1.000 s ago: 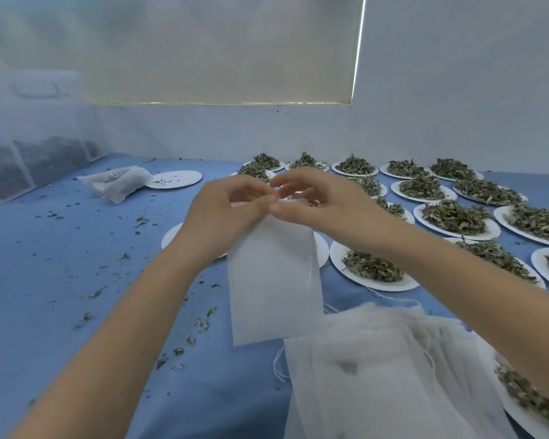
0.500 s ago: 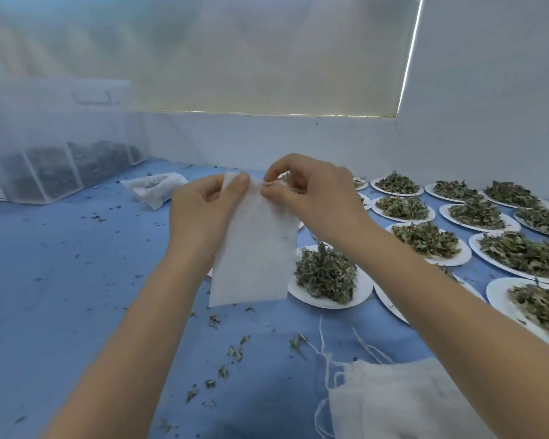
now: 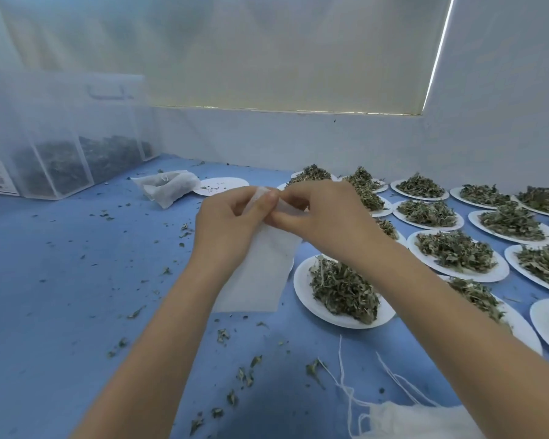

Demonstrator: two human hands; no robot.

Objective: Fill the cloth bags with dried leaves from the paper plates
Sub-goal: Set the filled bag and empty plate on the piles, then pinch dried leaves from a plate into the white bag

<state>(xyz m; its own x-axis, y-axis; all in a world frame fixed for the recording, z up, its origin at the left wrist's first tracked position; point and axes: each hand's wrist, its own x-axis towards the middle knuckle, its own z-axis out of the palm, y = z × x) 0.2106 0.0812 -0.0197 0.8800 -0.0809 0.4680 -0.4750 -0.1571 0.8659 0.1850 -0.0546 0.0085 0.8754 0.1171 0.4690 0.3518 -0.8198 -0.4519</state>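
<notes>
Item: heap of white cloth bags with loose strings, nearest the viewer, below the right forearm on the blue surface. Item: scattered leaf crumbs on the surface beneath both forearms. Item: left hand, fingers curled, thumb and fingertips pinching the top edge of a single white cloth bag. Item: right hand, touching the left at the fingertips, likewise pinching that top edge from the other side. The bag hangs flat and limp below both hands, above the surface, its lower corner just left of the nearest plate. Item: paper plate heaped with dried leaves, directly under the right wrist. Item: further paper plates of leaves, in rows to the right of and beyond the right hand, reaching back to the wall. Item: one plate bearing only a few crumbs, just beyond the left hand. Item: filled cloth bag, lying on its side beside that plate, beyond and left of the left hand. Item: clear plastic bins holding dark leaves, farthest back on the left, against the wall.
</notes>
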